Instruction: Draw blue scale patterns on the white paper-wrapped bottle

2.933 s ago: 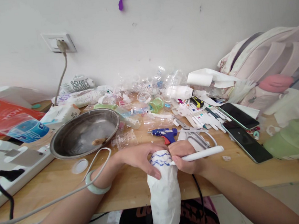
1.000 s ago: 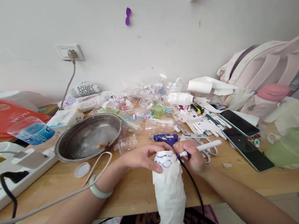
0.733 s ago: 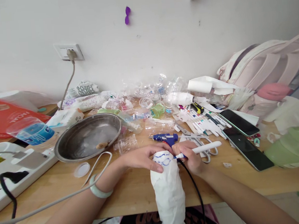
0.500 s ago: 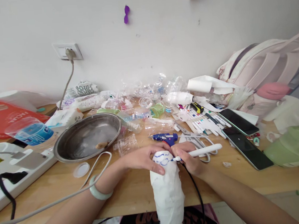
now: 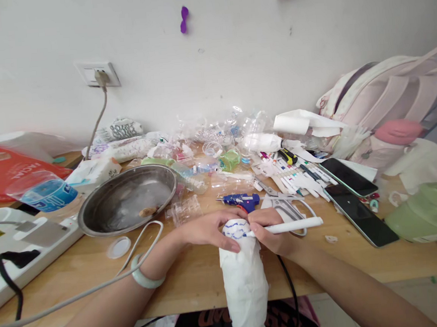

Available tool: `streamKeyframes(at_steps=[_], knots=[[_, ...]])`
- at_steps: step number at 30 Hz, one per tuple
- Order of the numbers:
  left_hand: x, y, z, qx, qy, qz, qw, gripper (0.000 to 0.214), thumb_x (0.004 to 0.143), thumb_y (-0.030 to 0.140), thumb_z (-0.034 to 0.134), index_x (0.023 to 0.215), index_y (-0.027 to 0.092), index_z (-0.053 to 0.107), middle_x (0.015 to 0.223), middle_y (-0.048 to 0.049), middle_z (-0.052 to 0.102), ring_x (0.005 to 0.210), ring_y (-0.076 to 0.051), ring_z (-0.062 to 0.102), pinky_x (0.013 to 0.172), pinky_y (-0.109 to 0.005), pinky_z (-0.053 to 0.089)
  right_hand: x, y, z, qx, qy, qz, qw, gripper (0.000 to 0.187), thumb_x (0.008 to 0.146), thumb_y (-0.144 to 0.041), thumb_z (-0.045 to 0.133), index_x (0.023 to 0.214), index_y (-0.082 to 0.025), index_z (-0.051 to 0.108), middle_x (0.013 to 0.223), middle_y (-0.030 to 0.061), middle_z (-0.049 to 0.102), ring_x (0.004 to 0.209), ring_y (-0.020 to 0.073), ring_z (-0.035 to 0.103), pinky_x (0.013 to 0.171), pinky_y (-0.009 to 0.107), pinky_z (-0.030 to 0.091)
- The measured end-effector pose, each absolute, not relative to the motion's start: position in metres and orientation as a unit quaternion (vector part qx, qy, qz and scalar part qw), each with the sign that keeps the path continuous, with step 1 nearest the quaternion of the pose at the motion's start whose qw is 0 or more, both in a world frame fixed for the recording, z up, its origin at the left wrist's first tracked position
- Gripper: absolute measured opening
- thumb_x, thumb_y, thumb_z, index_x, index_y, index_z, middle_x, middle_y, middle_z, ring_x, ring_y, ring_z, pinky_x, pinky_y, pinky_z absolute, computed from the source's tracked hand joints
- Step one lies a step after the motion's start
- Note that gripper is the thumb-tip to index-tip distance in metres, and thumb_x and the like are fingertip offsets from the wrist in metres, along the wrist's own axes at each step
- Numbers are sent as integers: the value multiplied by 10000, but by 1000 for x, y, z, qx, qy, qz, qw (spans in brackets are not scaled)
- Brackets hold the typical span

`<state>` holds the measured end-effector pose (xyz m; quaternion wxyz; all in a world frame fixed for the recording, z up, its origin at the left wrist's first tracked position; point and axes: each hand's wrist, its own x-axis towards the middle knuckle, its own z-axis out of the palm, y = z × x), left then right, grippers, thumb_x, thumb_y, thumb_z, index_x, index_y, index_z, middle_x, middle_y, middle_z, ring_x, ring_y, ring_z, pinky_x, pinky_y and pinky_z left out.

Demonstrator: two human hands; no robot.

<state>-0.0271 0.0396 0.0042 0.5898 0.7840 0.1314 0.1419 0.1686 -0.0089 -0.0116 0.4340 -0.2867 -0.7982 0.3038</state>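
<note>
both hands grip white wrapped bottle, marker

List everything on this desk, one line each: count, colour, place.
paper-wrapped bottle: one, white with blue lines on top, near table edge
marker: one, white, tip on the bottle's top
glue gun: one, blue, behind the hands
scissors: one pair, grey, right of the glue gun
metal bowl: one, silver, left of centre
phones: two, black, right side
loose markers: many, mostly white, behind the scissors
power strip: one, white, far left
backpack: one, pale pink, far right
table: one, light wood
left hand: one, grips the bottle's top
right hand: one, holds the marker
</note>
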Motion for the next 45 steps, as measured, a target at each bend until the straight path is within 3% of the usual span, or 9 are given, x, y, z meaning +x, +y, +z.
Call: streamKeyframes(at_steps=[16,23,29,33,39,45], knots=[[-31,44,-2,780,105,120,605,490,638,461,757,1021,181,630,1091,-47,573,1044,-234,521,991,-348,375,170,-5,-12,-281,-778,383,411,313,790,-236,405,509,-214,271,465,-56,275,447,85,269,452,251,198],[-30,44,0,769,82,101,625,345,613,304,769,890,175,611,1043,-25,557,987,-197,516,928,-288,392,169,-4,-11,-323,-738,440,398,334,779,-290,409,488,-213,265,457,-55,256,453,86,257,448,248,201],[-31,44,2,777,83,95,617,364,614,294,758,922,173,606,1033,-30,558,955,-193,517,945,-310,387,169,-2,-11,-327,-733,447,394,341,784,-300,406,482,-215,273,445,-56,265,443,87,262,446,253,202],[-31,44,2,794,93,88,595,414,641,347,738,986,163,602,1091,-63,564,1011,-225,519,958,-338,385,170,-2,-12,-328,-747,424,394,343,792,-297,403,495,-216,251,457,-54,265,455,89,265,455,252,202],[-29,42,1,782,116,106,603,536,675,610,687,920,136,638,1108,-103,589,1046,-259,529,968,-364,398,170,-2,-11,-328,-771,373,398,344,814,-280,386,512,-221,233,466,-54,247,451,93,257,454,258,195],[-27,42,0,785,126,99,598,507,642,563,744,906,140,653,1132,-95,600,1051,-256,542,963,-350,415,170,-3,-13,-331,-778,351,402,345,827,-263,386,522,-222,229,471,-55,254,450,94,265,455,262,196]])
